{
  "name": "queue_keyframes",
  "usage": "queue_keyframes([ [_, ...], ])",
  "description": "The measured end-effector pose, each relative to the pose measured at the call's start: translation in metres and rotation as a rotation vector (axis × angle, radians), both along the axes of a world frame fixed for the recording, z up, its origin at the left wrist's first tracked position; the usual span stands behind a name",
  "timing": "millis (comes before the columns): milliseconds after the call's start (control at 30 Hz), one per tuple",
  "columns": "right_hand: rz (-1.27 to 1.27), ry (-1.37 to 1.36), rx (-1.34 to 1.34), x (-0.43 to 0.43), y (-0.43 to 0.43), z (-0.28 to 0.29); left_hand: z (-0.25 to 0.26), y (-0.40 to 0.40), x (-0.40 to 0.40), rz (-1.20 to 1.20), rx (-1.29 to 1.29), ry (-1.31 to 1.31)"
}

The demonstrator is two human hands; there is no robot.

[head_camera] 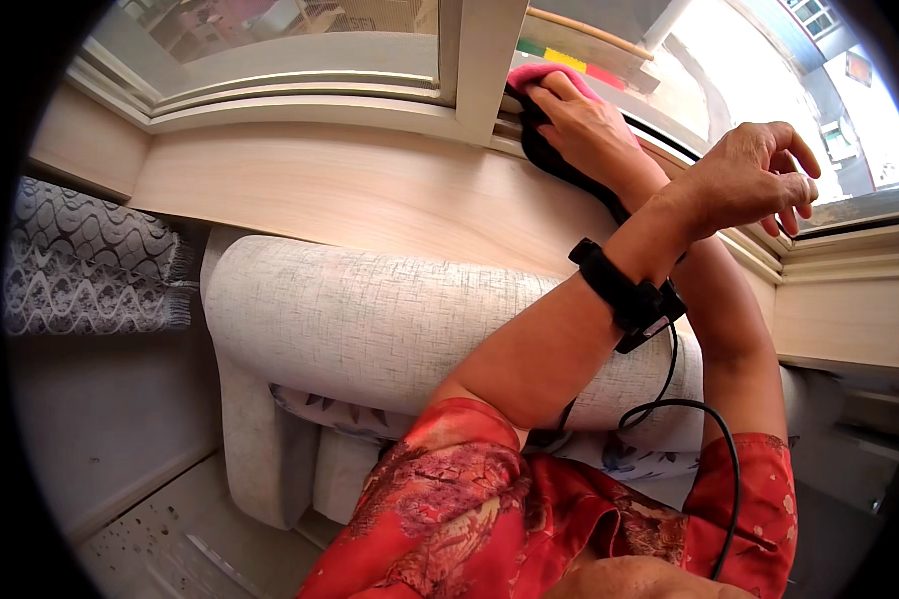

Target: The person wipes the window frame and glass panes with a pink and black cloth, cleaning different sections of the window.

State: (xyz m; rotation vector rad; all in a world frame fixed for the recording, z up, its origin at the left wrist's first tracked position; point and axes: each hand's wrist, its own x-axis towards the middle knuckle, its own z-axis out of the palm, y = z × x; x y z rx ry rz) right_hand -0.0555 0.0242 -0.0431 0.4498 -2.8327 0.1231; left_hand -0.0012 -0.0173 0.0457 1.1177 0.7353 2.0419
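Note:
My right hand [588, 123] presses a pink cloth [539, 73] against the window frame, at the sliding track beside the upright post [481, 67]. Something black, perhaps a strap or fabric, runs under that hand and wrist. My forearms cross, the left one above the right. Held up near the window glass at the right, my left hand [764, 176] has bent, parted fingers and nothing in it. A black band [618, 288] with a small device and a cable is around my left forearm. Part of my right forearm is hidden behind the left.
Below the window lies a pale wooden sill [330, 176]. A light fabric sofa back [374, 314] stands between me and the sill. Patterned, fringed fabric [97, 262] hangs at the left. The black cable [730, 442] loops past my right arm. Window frame edges surround the glass.

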Motion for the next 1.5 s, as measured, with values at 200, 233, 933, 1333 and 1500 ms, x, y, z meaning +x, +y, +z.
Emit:
queue_keyframes([
  [200, 0.089, 0.076, -0.003, -0.020, -0.005, -0.008, -0.003, 0.003, 0.000, 0.010, 0.002, 0.021],
  [233, 0.093, 0.076, 0.005, -0.022, -0.006, -0.008, -0.004, 0.004, -0.002, 0.014, 0.007, 0.029],
  [933, -0.388, 0.013, -0.085, 0.117, 0.116, -0.003, 0.002, -0.006, -0.002, 0.100, -0.146, 0.024],
  [1333, -0.754, 0.074, -0.050, 0.240, 0.273, -0.017, -0.014, 0.009, -0.012, 0.267, -0.171, 0.316],
  [1500, -1.050, 0.180, -0.683, 0.272, 0.300, -0.026, -0.017, 0.010, -0.014, 0.263, -0.193, 0.333],
])
